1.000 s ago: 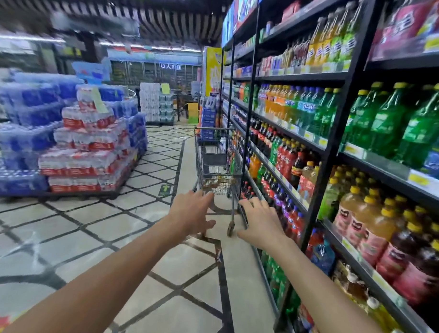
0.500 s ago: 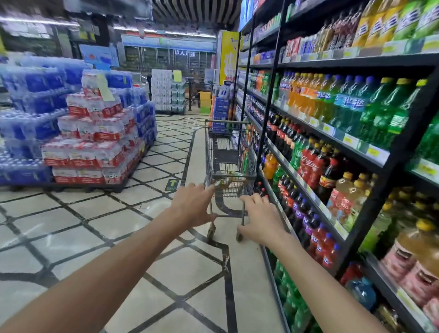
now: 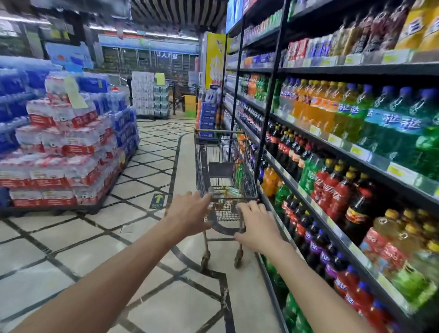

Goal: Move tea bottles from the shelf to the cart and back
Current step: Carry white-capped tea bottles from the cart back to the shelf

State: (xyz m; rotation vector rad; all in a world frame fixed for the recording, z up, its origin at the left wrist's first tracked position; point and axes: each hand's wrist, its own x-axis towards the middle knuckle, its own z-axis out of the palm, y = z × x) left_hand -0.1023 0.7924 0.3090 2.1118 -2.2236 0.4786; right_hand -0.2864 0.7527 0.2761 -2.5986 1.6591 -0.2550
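**A:** Where are the hands?

**B:** Both are stretched out at the near end of the grey wire shopping cart (image 3: 201,163). The left hand (image 3: 189,212) has its fingers reaching to the left end of the push bar (image 3: 226,197). The right hand (image 3: 258,227) has its fingers loosely spread at the bar's right end. Neither looks wrapped round anything, so I'd call both released.

**A:** And the tea?

**B:** The amber plastic bottles with yellow caps (image 3: 391,232) stand on a low tier of the black metal shelf rack (image 3: 271,98). They are on the right, nearer the person than the cart is. A few small bottles (image 3: 227,190) lie on the cart's floor, too blurred to name.

**A:** So what's the step?

**B:** My guess is taking hold of the cart, to bring it beside the tea. Close the fingers fully round the bar, with the 2 hands well apart and thumbs underneath, so it steers true. The cart sits just beside the rack, so hold it parallel and mind that its right side doesn't clip the lowest shelf edge. Draw it back until the basket is level with the amber bottles, leaving room to stand and reach. Go gently — the loose bottles in the basket will likely roll.
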